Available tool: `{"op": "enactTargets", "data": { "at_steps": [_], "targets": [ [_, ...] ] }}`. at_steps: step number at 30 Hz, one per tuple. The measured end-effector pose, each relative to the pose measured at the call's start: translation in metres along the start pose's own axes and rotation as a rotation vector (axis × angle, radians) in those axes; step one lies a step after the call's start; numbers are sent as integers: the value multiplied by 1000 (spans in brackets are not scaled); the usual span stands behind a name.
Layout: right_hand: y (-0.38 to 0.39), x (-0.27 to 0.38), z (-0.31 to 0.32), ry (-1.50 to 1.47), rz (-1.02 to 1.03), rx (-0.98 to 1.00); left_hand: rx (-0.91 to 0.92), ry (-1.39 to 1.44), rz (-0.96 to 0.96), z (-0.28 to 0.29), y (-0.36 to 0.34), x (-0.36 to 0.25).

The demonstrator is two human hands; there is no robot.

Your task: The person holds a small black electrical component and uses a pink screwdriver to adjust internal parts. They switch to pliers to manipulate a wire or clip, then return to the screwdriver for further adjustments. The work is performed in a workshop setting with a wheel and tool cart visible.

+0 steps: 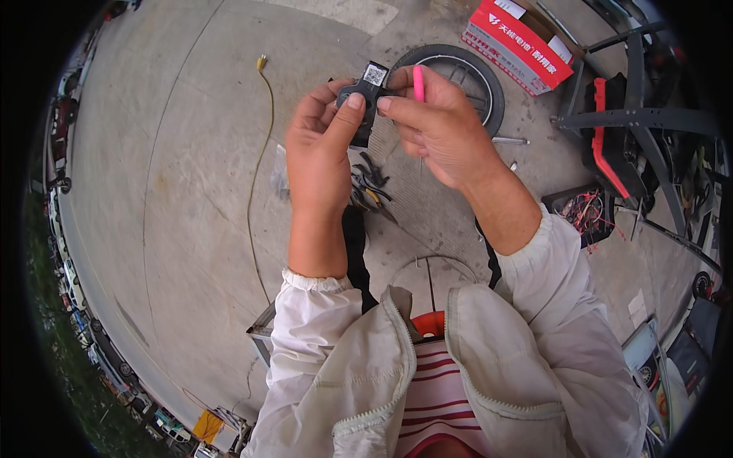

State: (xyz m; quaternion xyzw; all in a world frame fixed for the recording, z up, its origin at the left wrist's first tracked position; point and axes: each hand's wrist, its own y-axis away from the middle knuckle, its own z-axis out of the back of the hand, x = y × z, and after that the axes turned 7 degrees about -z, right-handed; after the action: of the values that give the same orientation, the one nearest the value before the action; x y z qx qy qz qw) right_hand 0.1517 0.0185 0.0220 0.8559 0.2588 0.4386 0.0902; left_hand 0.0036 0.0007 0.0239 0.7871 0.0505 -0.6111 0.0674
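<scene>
My left hand (pixel 324 126) is closed round a black plastic part (pixel 365 114) with a white code sticker (pixel 374 74) at its far end. The thumb lies across the part's middle. From the right, the thumb and finger of my right hand (pixel 439 122) meet the part's edge. That hand also grips a slim pink-handled tool (pixel 418 82), standing up between the fingers. A thin shaft seems to show below them, but its tip is too small to make out. Past the hands a small wheel with a black tyre (pixel 492 99) lies on the concrete.
Several pliers (pixel 370 187) lie on the floor below my hands. A yellow cord (pixel 262 153) runs along the left. At the right are a red carton (pixel 518 46), a black metal frame (pixel 641 118) and a black box of tangled wires (pixel 584 214). Parked vehicles line the far left.
</scene>
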Motion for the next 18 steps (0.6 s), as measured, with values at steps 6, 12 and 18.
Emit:
{"op": "enactTargets", "data": {
  "at_steps": [6, 12, 18],
  "targets": [
    [3, 2, 1, -15, -101, -35, -3, -4, -33, 0, -1, 0],
    [1, 2, 3, 90, -118, -67, -4, -36, -54, 2, -2, 1],
    [-2, -5, 5, 70, -4, -66, -15, -6, -29, 0, -2, 0]
  ]
}}
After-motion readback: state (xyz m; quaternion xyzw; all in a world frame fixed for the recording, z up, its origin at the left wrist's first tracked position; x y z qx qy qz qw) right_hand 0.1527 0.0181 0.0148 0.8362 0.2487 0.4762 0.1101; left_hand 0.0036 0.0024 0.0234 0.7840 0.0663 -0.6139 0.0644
